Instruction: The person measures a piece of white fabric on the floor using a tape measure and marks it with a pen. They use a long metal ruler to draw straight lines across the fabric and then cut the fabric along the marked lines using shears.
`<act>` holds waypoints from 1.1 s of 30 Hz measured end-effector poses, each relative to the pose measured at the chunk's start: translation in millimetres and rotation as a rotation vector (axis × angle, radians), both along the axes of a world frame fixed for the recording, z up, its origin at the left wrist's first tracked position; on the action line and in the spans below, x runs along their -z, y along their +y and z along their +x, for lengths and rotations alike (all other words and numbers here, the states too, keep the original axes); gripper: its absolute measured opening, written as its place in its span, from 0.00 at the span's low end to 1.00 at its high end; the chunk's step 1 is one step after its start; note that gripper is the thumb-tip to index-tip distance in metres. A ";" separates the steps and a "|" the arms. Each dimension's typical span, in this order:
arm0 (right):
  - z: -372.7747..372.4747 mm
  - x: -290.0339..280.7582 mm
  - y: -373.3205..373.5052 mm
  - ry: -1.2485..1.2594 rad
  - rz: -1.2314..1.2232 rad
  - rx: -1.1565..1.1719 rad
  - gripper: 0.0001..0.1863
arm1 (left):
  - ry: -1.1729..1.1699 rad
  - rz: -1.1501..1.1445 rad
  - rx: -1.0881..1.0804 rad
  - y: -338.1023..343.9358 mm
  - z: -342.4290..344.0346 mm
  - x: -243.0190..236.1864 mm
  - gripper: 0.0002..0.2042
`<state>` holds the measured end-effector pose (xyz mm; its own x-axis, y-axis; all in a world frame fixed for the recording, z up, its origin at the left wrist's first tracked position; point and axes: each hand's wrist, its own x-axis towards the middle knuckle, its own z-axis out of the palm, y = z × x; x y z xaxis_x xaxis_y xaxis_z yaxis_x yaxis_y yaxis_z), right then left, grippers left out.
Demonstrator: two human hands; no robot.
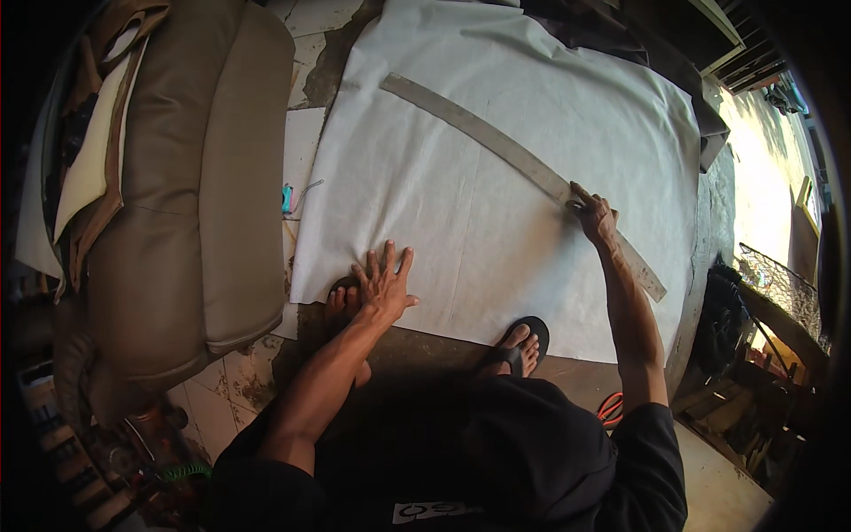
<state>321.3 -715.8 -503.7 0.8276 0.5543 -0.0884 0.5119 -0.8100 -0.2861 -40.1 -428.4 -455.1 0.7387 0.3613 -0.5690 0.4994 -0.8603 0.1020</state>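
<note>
A large sheet of white fabric (496,222) lies spread on the floor, lightly wrinkled. Across it runs a long, worn straightedge (479,131), slanting from the far left down to the near right. My right hand (594,213) grips the straightedge past its middle, fingers closed round it; a small dark thing shows by the fingers, too unclear to name. Flat on the near left corner of the fabric rests my left hand (383,282), fingers spread, with nothing in it. The near right end of the straightedge shows beyond my right forearm.
A brown padded seat (239,177) stands along the left. Between it and the fabric lies a small teal-handled tool (287,199). Red-handled scissors (611,408) lie near my right elbow. My sandalled foot (523,346) is at the fabric's near edge. Dark cloth (612,35) bunches behind.
</note>
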 end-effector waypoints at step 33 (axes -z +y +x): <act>6.0 -76.4 -73.7 -0.446 0.071 -0.111 0.29 | -0.677 -0.018 0.109 -37.1 175.4 1.4 0.29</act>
<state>327.3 -789.5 -427.3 0.7118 0.6332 0.3040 0.6798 -0.7300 -0.0711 135.3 -465.5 -456.4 0.9654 0.2596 0.0259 0.2313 -0.8974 0.3758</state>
